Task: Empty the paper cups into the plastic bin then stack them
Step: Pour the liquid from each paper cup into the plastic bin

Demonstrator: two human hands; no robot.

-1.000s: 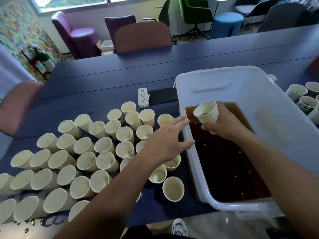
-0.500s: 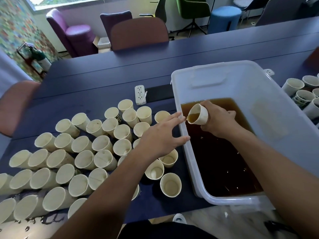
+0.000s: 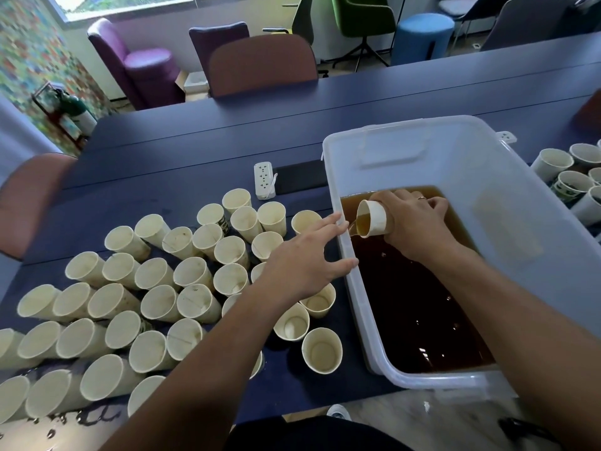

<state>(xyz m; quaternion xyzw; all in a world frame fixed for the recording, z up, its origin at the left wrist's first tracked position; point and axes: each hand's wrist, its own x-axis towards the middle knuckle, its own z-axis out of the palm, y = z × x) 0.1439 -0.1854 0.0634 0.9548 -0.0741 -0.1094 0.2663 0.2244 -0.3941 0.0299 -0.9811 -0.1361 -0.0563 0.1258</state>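
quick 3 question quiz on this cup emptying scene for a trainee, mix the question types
1. True or false: the right hand holds the tilted paper cup over the plastic bin.
2. What does the left hand touch? A) the bin's rim B) the power strip C) a chair
3. Fill in: the liquid in the bin is ___ in colour.

Key: 1 true; 2 A; 3 brown

No text, brand or number can be read anywhere. Some paper cups carry dark green print that is too small and too blurred to make out: one cup (image 3: 571,187) in the group at the right of the plastic bin (image 3: 487,177), and one cup (image 3: 213,216) at the far side of the crowd on the counter (image 3: 195,148).
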